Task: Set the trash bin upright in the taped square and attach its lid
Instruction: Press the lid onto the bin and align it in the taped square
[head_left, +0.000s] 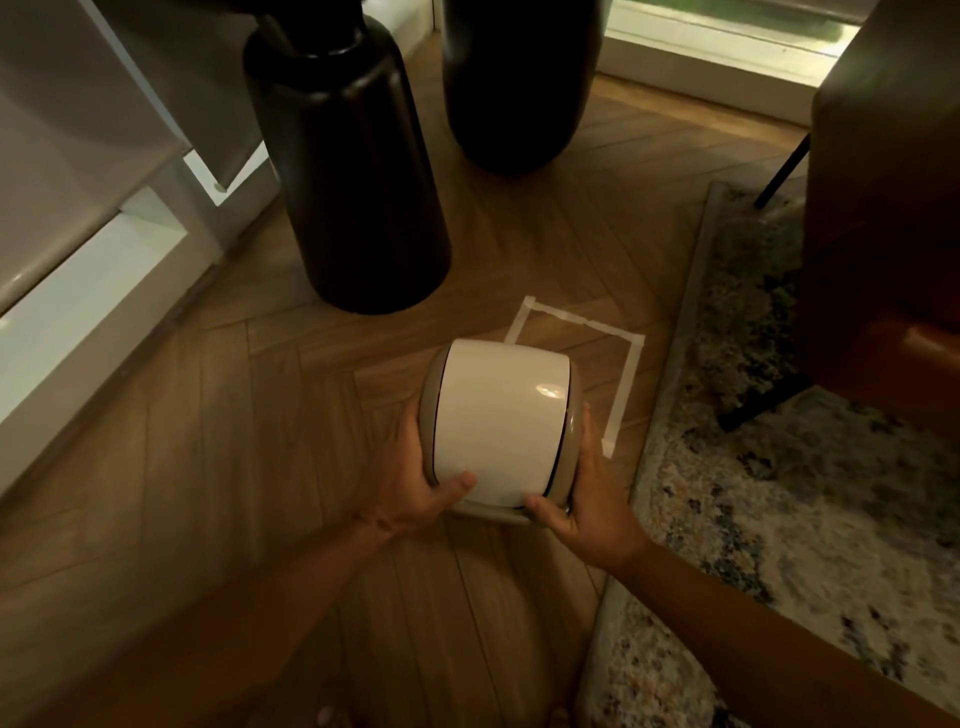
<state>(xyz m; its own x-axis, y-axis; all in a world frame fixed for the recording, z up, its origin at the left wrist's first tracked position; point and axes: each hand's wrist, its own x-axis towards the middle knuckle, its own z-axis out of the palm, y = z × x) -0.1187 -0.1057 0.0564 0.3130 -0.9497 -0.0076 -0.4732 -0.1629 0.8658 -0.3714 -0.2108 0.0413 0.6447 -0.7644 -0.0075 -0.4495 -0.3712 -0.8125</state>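
Observation:
A small bin lid (498, 421) with a beige frame and a white swing flap faces up at me. My left hand (415, 488) grips its left side, thumb on the flap's near edge. My right hand (582, 499) grips its right side, thumb at the near corner. The lid covers the near left part of a white taped square (631, 364) on the wooden floor. The bin body under the lid is hidden, so I cannot tell whether the lid sits on it.
Two tall dark vases (358, 171) (519, 83) stand beyond the square. A patterned rug (779, 467) borders it on the right, with a brown chair (893, 234) on the rug. White furniture (88, 197) lines the left.

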